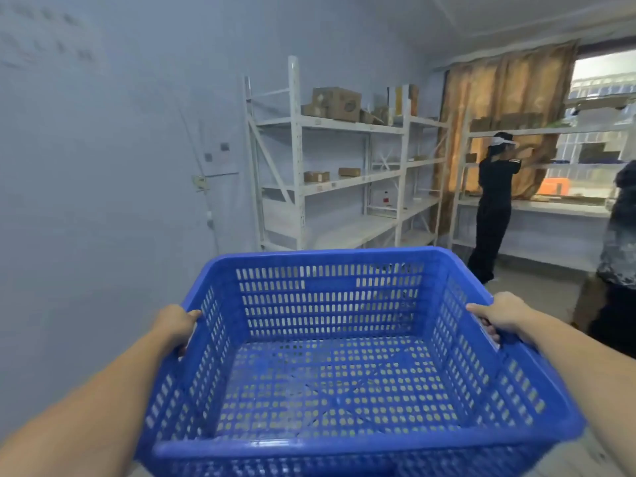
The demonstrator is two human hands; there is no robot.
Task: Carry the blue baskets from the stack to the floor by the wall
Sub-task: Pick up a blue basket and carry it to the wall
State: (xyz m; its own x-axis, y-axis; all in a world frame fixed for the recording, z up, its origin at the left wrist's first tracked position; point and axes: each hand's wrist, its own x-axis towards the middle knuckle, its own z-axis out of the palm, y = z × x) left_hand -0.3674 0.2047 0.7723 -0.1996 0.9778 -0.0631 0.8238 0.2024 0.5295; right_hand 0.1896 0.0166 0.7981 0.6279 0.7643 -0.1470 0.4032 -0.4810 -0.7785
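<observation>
An empty blue basket (330, 256) with slotted walls fills the lower middle of the head view, held up in the air in front of me. My left hand (177, 325) grips its left rim. My right hand (499, 316) grips its right rim. The basket tilts slightly, with its far wall raised toward the room. No stack of baskets is in view.
A plain white wall (103, 201) runs along the left. White metal shelves (330, 180) with small cardboard boxes stand ahead. A person in black (492, 208) stands at a shelf by the curtained window. Another person (619, 256) is at the right edge.
</observation>
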